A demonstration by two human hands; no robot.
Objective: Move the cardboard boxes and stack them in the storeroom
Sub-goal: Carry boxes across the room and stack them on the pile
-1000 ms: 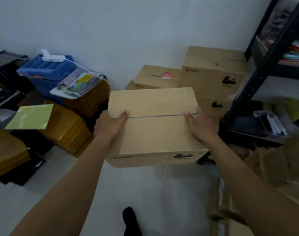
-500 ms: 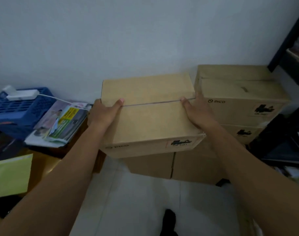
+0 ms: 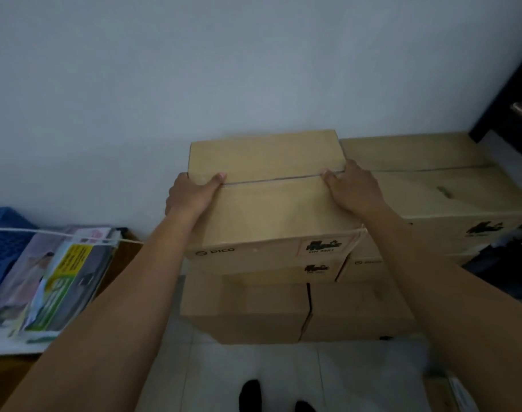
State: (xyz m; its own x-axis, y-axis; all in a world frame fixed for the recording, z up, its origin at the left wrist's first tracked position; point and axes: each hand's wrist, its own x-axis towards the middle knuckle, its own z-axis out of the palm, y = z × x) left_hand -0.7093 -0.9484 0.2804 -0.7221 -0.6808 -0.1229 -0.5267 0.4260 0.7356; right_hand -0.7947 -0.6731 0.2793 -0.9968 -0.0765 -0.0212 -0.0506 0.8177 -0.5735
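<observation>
- The carried box (image 3: 271, 209) has been brought forward since half a second ago. It was then held in the air in front of the stacked boxes, and it is now positioned over the box beneath (image 3: 268, 270), close to the wall (image 3: 254, 69).
- Its printed near face is seen directly above the labelled near face of the box beneath. Whether the two are in contact or just apart cannot be told.
- The grip is unchanged from the earlier frames: the carried box is held between both hands, one on each side.
- The left side is gripped by the left hand (image 3: 191, 194). The thumb is laid on the top face at the tape seam. The other fingers are hidden down the side.
- The right side is gripped in the same way by the right hand (image 3: 352, 188), which lies between the carried box and the right-hand stack (image 3: 438, 197).
- The right-hand stack is set just beside the carried box, with both tops at about the same level.
- Both stacks are carried by two floor boxes (image 3: 248, 310) set side by side on the tiled floor (image 3: 254, 361).
- A pair of dark shoes (image 3: 249, 394) is visible at the lower edge.
- To the left, a pile of magazines (image 3: 60, 278) lies beside a blue basket (image 3: 1, 242), and both are crossed by a white cord (image 3: 46, 233).
- A black shelf (image 3: 509, 93) stands at the right edge.
</observation>
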